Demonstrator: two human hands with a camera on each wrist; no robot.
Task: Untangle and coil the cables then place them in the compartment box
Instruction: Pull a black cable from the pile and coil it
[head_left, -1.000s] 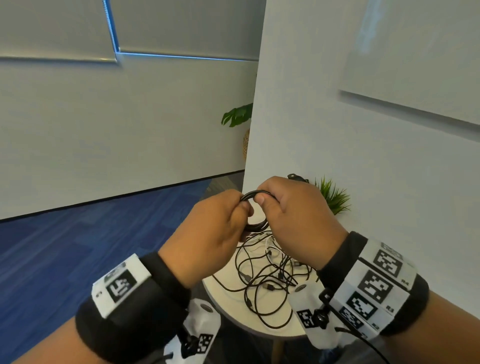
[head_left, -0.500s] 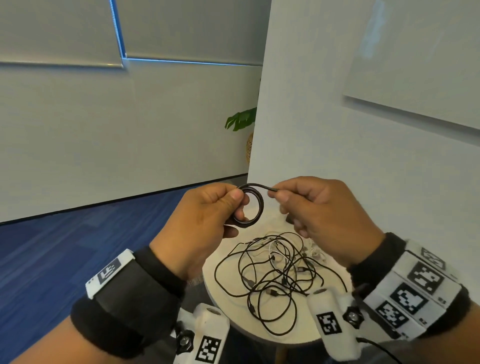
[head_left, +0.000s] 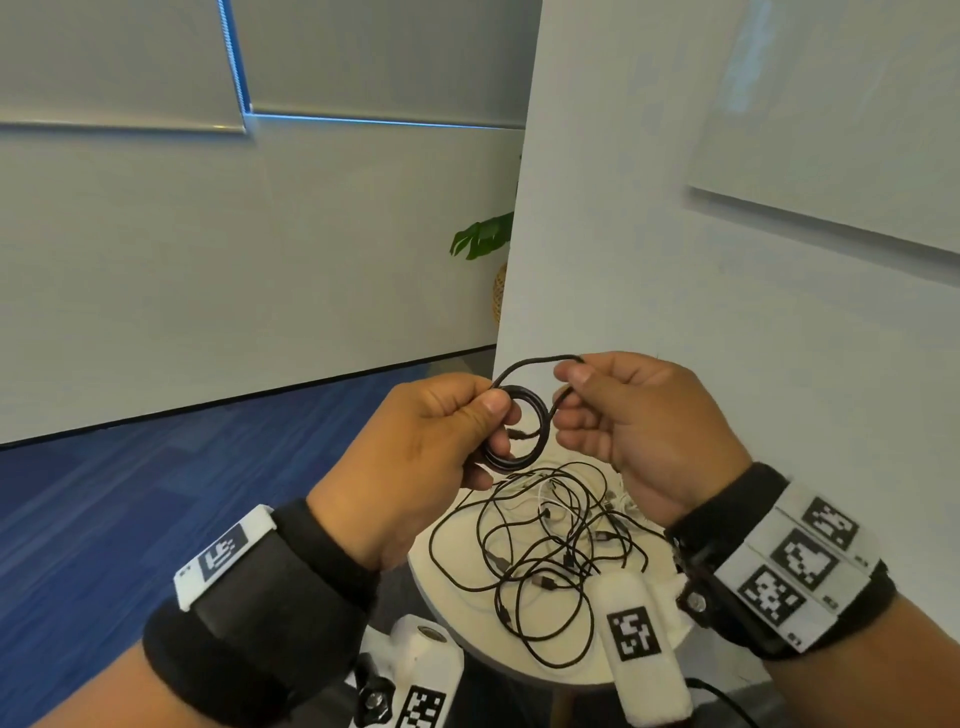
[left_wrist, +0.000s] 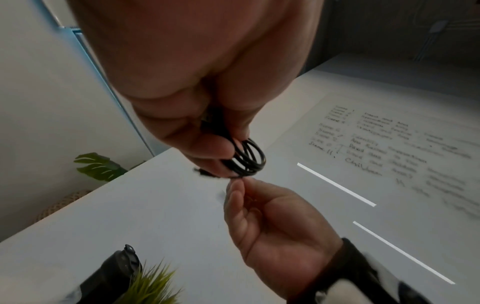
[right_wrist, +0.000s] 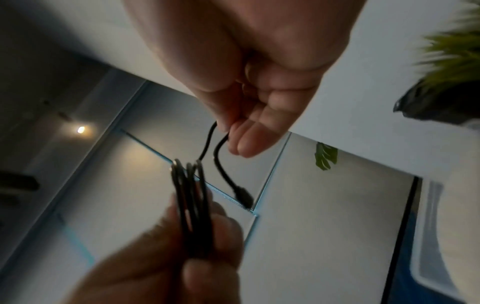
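My left hand (head_left: 415, 457) pinches a small black cable coil (head_left: 535, 415) of several turns, held up above the table. The coil (left_wrist: 250, 159) shows edge-on under my left fingers, and again in the right wrist view (right_wrist: 191, 201). My right hand (head_left: 634, 415) pinches the loose tail of the same cable (head_left: 535, 364), which arcs from the coil to my thumb and forefinger. The tail's plug end (right_wrist: 242, 195) hangs free below my right fingers. A tangle of black and white cables (head_left: 550, 551) lies on the small round table (head_left: 441, 587) beneath both hands. No compartment box is in view.
A white wall panel (head_left: 727, 312) stands just behind the table. A small green potted plant (left_wrist: 150, 286) with a dark object (left_wrist: 109, 273) beside it sits near the table. A leafy plant (head_left: 483, 239) stands behind the panel. Blue carpet (head_left: 130, 509) lies to the left.
My hands have drawn apart. The right hand has pulled the cable's tail out into a loop to the right, while the left keeps hold of the coil.
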